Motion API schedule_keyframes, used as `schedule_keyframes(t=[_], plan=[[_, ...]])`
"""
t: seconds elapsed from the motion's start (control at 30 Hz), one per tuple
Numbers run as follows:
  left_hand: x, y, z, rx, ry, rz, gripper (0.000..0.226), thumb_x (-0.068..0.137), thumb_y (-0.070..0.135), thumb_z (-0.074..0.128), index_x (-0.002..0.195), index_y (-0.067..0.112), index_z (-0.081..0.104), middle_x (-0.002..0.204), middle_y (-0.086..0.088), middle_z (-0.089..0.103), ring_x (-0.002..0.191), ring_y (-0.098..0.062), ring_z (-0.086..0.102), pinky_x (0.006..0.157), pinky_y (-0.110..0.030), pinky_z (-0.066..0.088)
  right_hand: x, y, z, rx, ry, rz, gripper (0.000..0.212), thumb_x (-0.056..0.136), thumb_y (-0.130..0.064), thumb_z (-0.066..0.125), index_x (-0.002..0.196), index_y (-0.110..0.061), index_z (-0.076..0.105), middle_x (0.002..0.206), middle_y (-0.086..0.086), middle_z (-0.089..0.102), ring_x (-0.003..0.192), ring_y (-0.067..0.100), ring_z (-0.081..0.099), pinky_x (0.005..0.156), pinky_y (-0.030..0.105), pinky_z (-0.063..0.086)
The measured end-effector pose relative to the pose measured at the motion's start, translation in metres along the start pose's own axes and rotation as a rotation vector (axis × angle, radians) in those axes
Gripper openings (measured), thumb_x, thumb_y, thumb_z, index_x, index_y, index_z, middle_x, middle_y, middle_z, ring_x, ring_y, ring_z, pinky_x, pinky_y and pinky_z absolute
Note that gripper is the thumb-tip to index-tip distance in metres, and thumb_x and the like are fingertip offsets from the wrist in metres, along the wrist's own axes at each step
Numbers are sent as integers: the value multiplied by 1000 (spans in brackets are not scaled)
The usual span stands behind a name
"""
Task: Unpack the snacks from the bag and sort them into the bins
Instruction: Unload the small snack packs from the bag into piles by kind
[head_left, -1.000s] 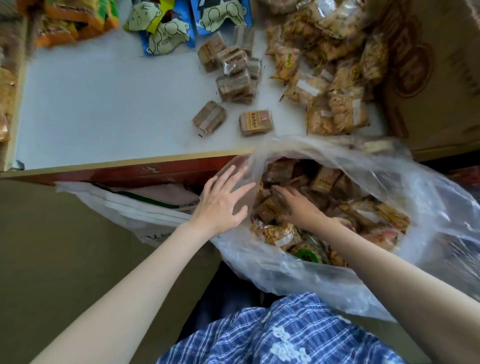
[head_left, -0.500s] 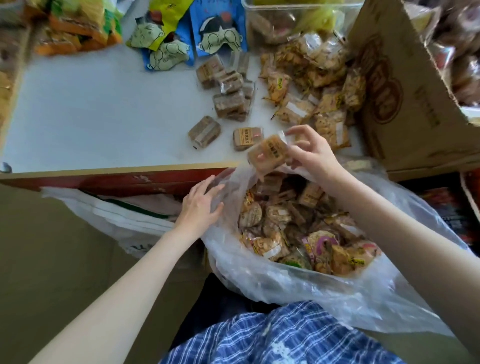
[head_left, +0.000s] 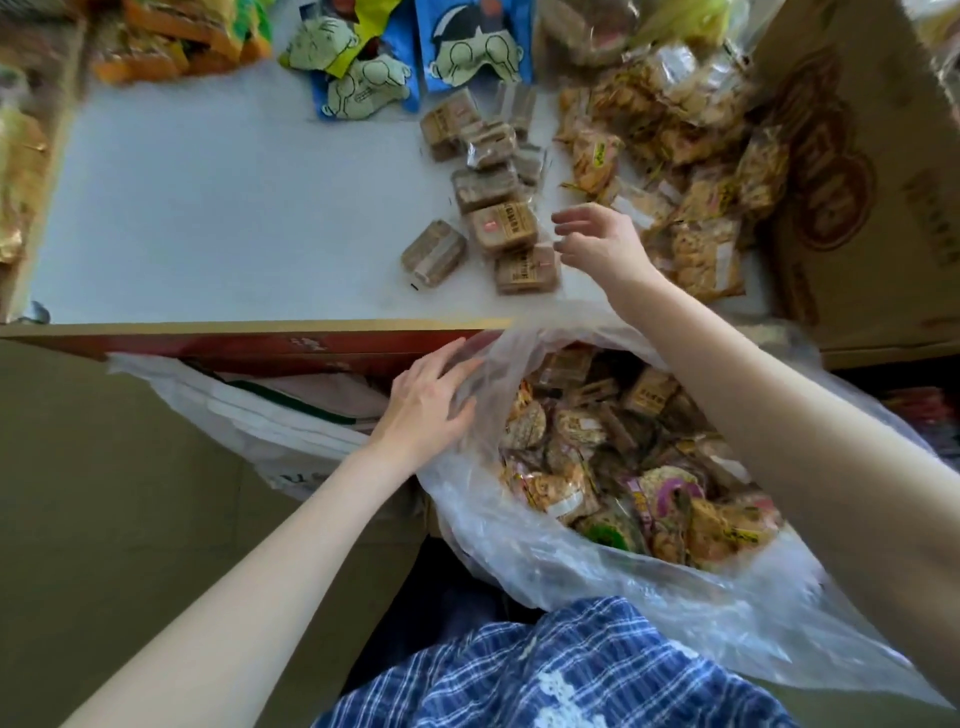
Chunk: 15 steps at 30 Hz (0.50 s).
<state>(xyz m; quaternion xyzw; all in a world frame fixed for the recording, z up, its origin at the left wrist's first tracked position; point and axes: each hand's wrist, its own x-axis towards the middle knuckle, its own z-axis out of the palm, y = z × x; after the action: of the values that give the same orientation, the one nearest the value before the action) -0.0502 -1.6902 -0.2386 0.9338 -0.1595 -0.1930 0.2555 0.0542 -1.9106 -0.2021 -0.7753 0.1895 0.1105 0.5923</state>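
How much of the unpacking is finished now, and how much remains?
Done: brown square packets and clear cracker packs lie grouped on the table. In hand: the right hand hovers empty; the left hand rests on the plastic bag. Left: many snacks inside.

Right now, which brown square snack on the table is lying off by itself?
The brown packet farthest left, nearest the table's front edge. It lies tilted with a gap around it, while the other brown packets touch or overlap in a cluster.

Likely a small shop's stockroom: bulk wrapped snacks (head_left: 675, 171) heaped on a white table (head_left: 208, 208), a printed cardboard carton (head_left: 857, 182) right of them
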Motion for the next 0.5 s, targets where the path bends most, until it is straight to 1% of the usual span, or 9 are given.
schedule_keyframes(t=[0.07, 0.1, 0.17, 0.2, 0.27, 0.3, 0.33, 0.4, 0.5], plan=[[2, 8, 5, 18, -23, 69, 52, 88, 42, 41, 137, 27, 47, 152, -2, 29, 140, -25, 24, 112, -45, 23, -30, 6, -28, -218, -10, -136, 26, 87, 3, 47, 101, -10, 63, 91, 4, 67, 86, 16, 67, 78, 24, 53], [3, 11, 8, 36, -57, 90, 50, 89, 40, 44, 138, 30, 44, 154, 0, 25, 142, -24, 20, 113, -45, 20, -48, 12, -41, -309, -38, -189, 23, 88, 3, 49, 99, -11, 63, 88, 1, 67, 82, 11, 67, 77, 20, 53], [4, 17, 15, 69, -107, 112, 51, 90, 37, 44, 141, 34, 38, 156, 4, 18, 144, -20, 12, 115, -45, 16, -83, 28, -59, -502, -137, -246, 20, 87, 1, 56, 100, -12, 65, 88, -5, 66, 79, 1, 63, 76, 10, 48], [4, 19, 18, 72, -118, 108, 53, 90, 38, 42, 142, 34, 36, 157, 5, 16, 145, -19, 11, 115, -45, 15, -97, 42, -63, -579, -205, -226, 20, 86, -1, 59, 102, -11, 66, 91, -5, 65, 81, 2, 62, 78, 10, 46], [5, 23, 20, 65, -142, 83, 53, 92, 35, 45, 143, 33, 34, 157, 6, 14, 145, -17, 9, 115, -43, 14, -116, 76, -64, -752, -348, -133, 30, 87, -8, 62, 116, -10, 62, 109, 1, 63, 100, 14, 61, 86, 15, 41], [5, 24, 20, 66, -147, 73, 53, 93, 32, 47, 144, 32, 33, 157, 6, 13, 145, -16, 8, 115, -43, 14, -120, 92, -63, -822, -387, -78, 39, 87, -12, 62, 126, -10, 56, 122, 5, 57, 113, 19, 55, 91, 18, 36], [4, 25, 21, 76, -141, 67, 53, 94, 29, 48, 144, 31, 33, 157, 6, 13, 145, -16, 8, 115, -43, 14, -121, 106, -59, -838, -386, -28, 49, 88, -15, 63, 134, -11, 47, 135, 8, 49, 124, 21, 47, 97, 20, 33], [2, 24, 19, 118, -116, 44, 52, 95, 28, 47, 145, 30, 33, 158, 6, 12, 145, -16, 7, 115, -43, 13, -114, 117, -45, -728, -303, 42, 67, 87, -18, 65, 144, -11, 31, 149, 10, 33, 135, 23, 35, 106, 25, 27], [-2, 18, 13, 156, -135, -32, 53, 95, 29, 46, 145, 29, 31, 158, 6, 11, 144, -15, 5, 114, -43, 12, -85, 121, -16, -551, -189, 31, 80, 83, -16, 69, 147, -12, 22, 151, 10, 29, 138, 26, 30, 109, 32, 26]])
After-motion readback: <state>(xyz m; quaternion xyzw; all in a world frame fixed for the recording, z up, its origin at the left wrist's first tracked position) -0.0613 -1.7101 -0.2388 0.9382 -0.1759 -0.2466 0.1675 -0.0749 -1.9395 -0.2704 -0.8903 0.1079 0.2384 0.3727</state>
